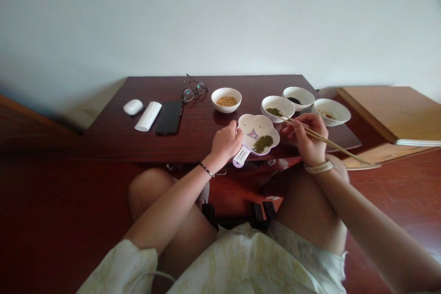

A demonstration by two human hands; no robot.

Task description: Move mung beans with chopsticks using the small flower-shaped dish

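Observation:
My left hand [225, 144] grips the edge of a flower-shaped dish [248, 125] with a short lilac handle and a cartoon print. Small green beans [263, 144] lie in the dish's lower right part. In my right hand [311, 138] is a pair of chopsticks [330, 146], held slanting, with their tips at the near rim of a white bowl [278, 116]. That bowl holds more green beans [274, 111]. Whether the tips pinch a bean is too small to tell. Behind it stands a bowl of black beans [295, 100], and to the right a bowl [339, 114] with pale pieces.
A bowl of yellow beans [226, 101] stands mid-table. Left of it on the dark table [144, 147] are eyeglasses [195, 93], a black phone [168, 117], a white elongated case [148, 116] and a rounded white object [133, 107]. A wooden cabinet [389, 105] adjoins at right; a wall rises behind.

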